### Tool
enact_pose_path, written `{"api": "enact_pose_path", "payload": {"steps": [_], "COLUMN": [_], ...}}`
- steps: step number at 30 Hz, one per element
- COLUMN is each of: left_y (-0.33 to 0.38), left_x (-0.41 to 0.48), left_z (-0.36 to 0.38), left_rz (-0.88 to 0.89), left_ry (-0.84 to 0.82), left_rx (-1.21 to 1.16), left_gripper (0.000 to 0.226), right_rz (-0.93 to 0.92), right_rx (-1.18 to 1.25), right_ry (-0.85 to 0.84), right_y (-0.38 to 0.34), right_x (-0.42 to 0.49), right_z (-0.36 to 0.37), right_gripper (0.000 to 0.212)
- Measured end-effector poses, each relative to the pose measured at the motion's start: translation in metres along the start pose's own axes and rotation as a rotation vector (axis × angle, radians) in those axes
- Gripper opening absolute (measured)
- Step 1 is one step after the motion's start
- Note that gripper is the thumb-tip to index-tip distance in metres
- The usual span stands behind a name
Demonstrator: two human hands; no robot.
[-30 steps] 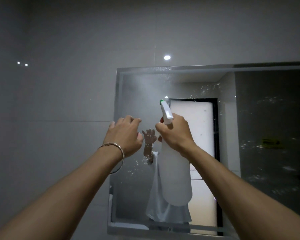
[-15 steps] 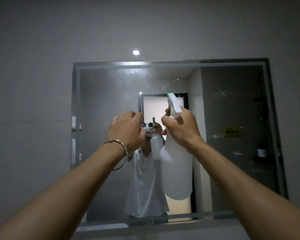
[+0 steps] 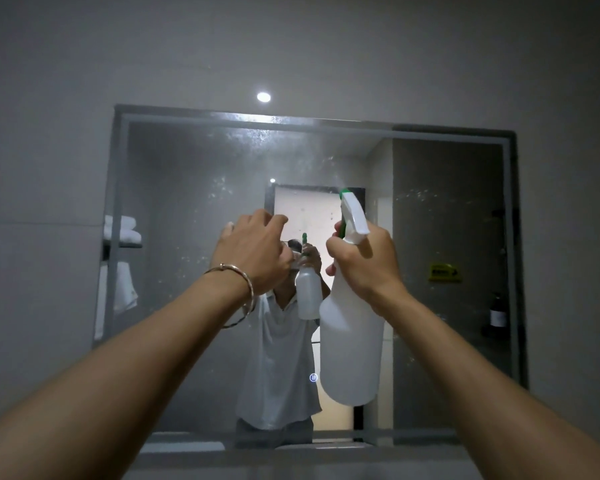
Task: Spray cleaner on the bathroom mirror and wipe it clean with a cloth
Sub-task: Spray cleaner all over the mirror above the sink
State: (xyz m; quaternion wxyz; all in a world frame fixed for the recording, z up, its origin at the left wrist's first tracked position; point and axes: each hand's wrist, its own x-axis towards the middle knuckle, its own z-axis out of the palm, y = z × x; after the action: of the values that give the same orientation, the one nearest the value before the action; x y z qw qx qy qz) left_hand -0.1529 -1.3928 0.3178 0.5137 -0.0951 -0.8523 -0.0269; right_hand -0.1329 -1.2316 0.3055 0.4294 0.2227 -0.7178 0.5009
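Left hand [image 3: 253,251] is raised before the mirror [image 3: 187,188], fingers curled, back to camera; whether it holds anything cannot be told. Bracelet [image 3: 246,292] on that wrist. Upper glass speckled with droplets. Right hand [image 3: 364,268] grips the white spray bottle [image 3: 352,341] at its neck, nozzle toward the glass.

— What's worn on the arms?
— Both forearms [image 3: 146,358] are bare. Behind the left hand [image 3: 253,251], left of centre, a thin metal bangle [image 3: 248,284] circles the wrist.
— And in the reflection?
— Mid-frame, a white short-sleeved collared shirt [image 3: 278,358] over dark trousers [image 3: 274,436].
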Motion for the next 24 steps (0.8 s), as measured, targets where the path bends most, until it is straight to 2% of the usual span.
{"api": "enact_pose_path", "payload": {"steps": [5,11,17,21,24], "left_y": [-0.007,-0.035,-0.057,-0.067,-0.067], "left_x": [-0.016,-0.022,-0.043,-0.053,-0.062], "left_z": [-0.005,-0.023,-0.03,-0.031,-0.029], "left_rz": [0.026,0.026,0.018,0.031,0.038], "left_ry": [-0.033,-0.024,-0.05,-0.045,-0.066], "left_rx": [-0.002,-0.033,-0.07,-0.104,-0.144], "left_gripper": [0.048,0.048,0.046,0.045,0.045], "right_rz": [0.012,0.026,0.061,0.069,0.079], "right_rx": [-0.084,-0.049,-0.168,-0.132,-0.159], "right_ry": [0.001,0.012,0.037,0.04,0.075], "right_y": [0.003,-0.024,-0.021,-0.027,-0.029], "right_x": [-0.013,-0.015,-0.047,-0.057,-0.06], "right_z": [0.011,0.02,0.041,0.047,0.044], "right_gripper": [0.008,0.031,0.011,0.022,0.015]}}
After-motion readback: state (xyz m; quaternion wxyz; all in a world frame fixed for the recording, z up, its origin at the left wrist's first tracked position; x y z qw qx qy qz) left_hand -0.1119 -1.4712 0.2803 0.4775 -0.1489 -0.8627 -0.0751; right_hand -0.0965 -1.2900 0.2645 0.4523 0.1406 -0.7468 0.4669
